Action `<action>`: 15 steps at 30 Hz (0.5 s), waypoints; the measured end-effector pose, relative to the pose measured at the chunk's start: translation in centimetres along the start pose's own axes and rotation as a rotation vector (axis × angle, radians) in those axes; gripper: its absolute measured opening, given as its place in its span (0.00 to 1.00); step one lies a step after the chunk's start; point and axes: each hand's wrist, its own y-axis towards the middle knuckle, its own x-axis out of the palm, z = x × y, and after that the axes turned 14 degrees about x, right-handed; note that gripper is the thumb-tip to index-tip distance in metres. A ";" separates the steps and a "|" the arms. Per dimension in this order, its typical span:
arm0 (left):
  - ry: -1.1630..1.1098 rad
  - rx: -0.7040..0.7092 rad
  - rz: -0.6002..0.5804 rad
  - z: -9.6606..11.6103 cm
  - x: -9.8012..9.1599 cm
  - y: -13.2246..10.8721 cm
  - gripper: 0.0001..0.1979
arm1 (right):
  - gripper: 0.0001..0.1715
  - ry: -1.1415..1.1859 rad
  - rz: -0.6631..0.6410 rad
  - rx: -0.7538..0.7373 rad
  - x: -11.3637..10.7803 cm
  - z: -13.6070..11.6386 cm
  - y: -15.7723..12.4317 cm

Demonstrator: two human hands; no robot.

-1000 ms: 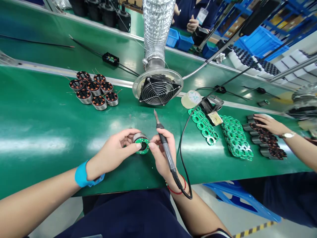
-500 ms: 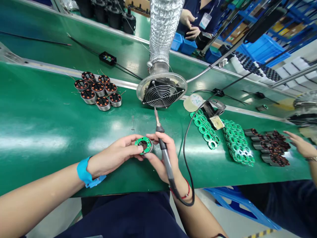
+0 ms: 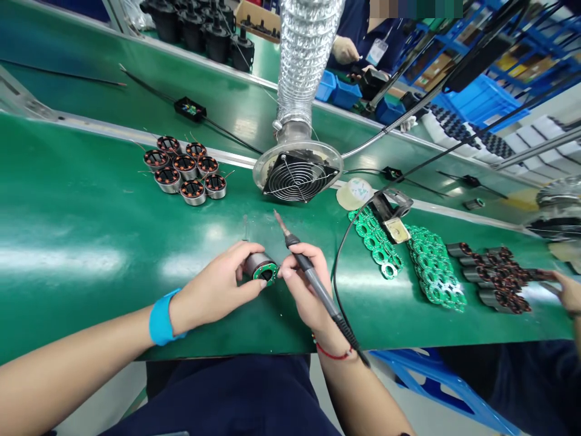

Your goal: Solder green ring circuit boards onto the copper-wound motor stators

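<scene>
My left hand [image 3: 222,272] is closed around a motor stator [image 3: 259,264], a silvery cylinder tilted so its end faces me. A green ring-shaped circuit board [image 3: 267,274] sits on that end. In my right hand [image 3: 308,278] lies a soldering iron [image 3: 313,281], its tip pointing up and to the left, apart from the stator. The right thumb and fingertips are close to the board's right edge; whether they touch it I cannot tell.
A fume extractor fan [image 3: 297,175] hangs ahead on a foil duct. Several wound stators [image 3: 185,166] stand back left. To the right are green ring boards [image 3: 433,266], a soldering iron stand [image 3: 391,212] and more stators [image 3: 494,275], with a co-worker's hand [image 3: 569,290] beside them.
The stator has turned, so its side now shows and the board faces me more. The iron's tip has swung left and down. The co-worker's hand at right has moved down to the stators.
</scene>
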 end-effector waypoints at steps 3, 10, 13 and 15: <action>-0.289 -0.127 -0.069 0.1 -0.2 0.3 0.22 | 0.20 0.195 -0.081 0.082 -0.4 -0.2 0.6; -0.465 -0.122 -0.129 0.0 -0.3 0.4 0.20 | 0.27 0.209 -0.291 0.191 -0.7 -0.3 0.9; -0.378 -0.146 -0.163 -0.3 -0.3 0.4 0.20 | 0.21 -0.017 -0.284 0.110 -0.7 -0.4 0.5; -0.348 -0.170 -0.153 -0.4 -0.9 0.5 0.20 | 0.20 -0.149 -0.171 -0.020 -1.2 -0.2 0.4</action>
